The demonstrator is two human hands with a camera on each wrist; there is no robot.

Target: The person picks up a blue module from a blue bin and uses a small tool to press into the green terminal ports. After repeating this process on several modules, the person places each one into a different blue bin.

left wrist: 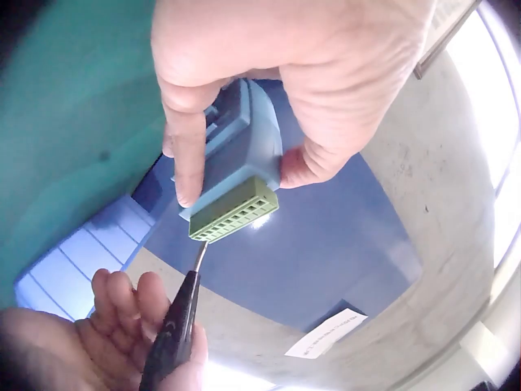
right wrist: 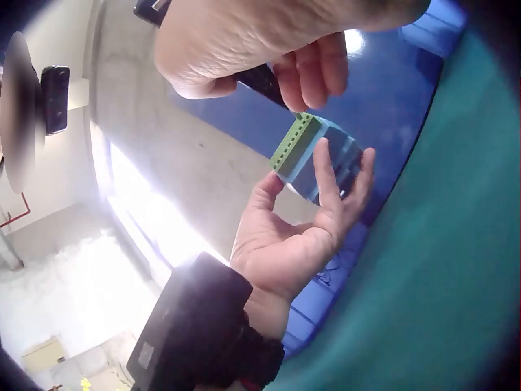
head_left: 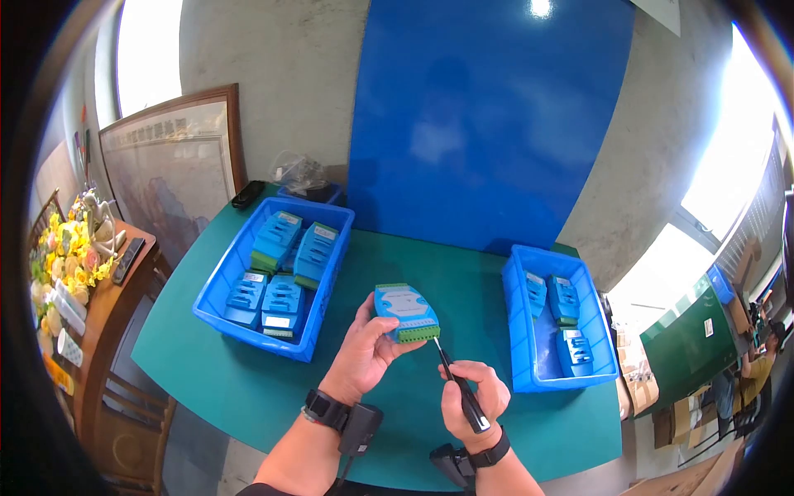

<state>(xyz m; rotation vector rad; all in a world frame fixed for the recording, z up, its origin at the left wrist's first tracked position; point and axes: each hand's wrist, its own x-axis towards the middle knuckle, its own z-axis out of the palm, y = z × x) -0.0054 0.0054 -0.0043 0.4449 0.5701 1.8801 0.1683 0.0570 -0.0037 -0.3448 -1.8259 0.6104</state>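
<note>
In the head view, the left hand [head_left: 364, 351] holds a blue module [head_left: 404, 307] up above the green table [head_left: 215, 372], midway between two bins. The thumb lies on one side of the case and the other fingers on the far side, pinching it. A green terminal strip [head_left: 418, 333] runs along the module's near edge. The right hand [head_left: 473, 398] has its fingers curled round a dark screwdriver [head_left: 457, 382], whose thin tip reaches the right end of the strip. The left bin [head_left: 256, 335] holds several more blue modules [head_left: 281, 302]. The right bin [head_left: 564, 382] holds a few [head_left: 564, 299]. A blue board [head_left: 488, 116] leans on the wall behind.

From the left wrist, the left hand [left wrist: 309, 65] grips the module [left wrist: 248, 138] from above, with the forefinger laid down one side and the thumb pressed on the other. The terminal strip [left wrist: 236, 209] faces down, and the screwdriver [left wrist: 175, 326] tip meets its lower corner. The right hand [left wrist: 98, 342] is wrapped round the handle.

From the right wrist, the right hand [right wrist: 260, 41] is closed on the dark handle [right wrist: 260, 81]. Beyond it, the left hand [right wrist: 293, 236] cradles the module [right wrist: 330, 163], its fingers upright along the case. The terminal strip [right wrist: 291, 142] is turned towards the tool.
</note>
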